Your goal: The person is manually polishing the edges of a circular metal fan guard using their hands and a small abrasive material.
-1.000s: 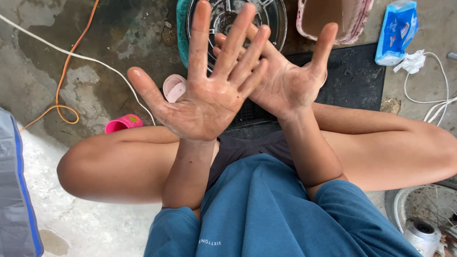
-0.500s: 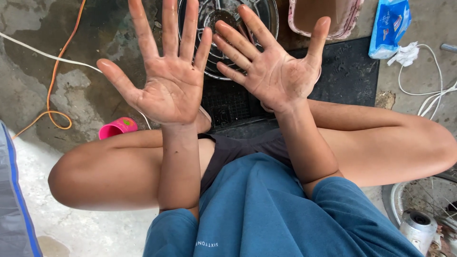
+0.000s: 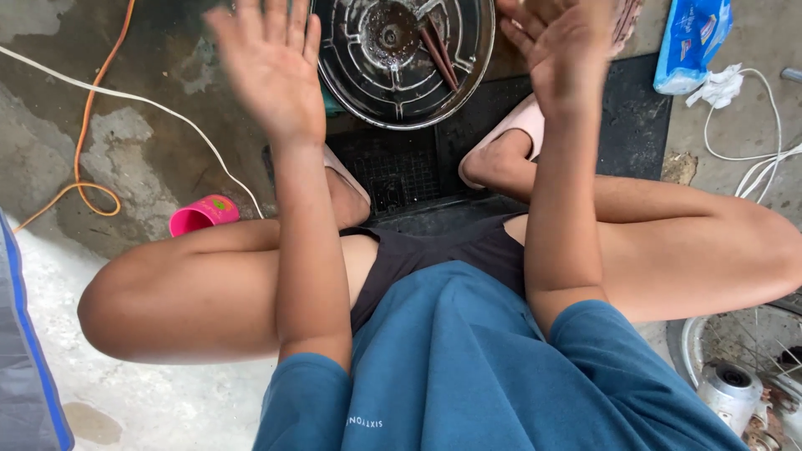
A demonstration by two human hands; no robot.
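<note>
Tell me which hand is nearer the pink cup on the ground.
Left. The left hand is raised above and to the right of the pink cup, apart from it. The right hand is far across the frame, beyond the round metal pan.

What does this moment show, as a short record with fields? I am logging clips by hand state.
left hand: left hand raised, open, empty, blurred
right hand: right hand raised, open, empty, blurred
between hands: round metal pan on the ground, dark sticks inside
mat: black mat under the feet
left side: pink cup lying beside orange cord
top right: blue packet
</note>
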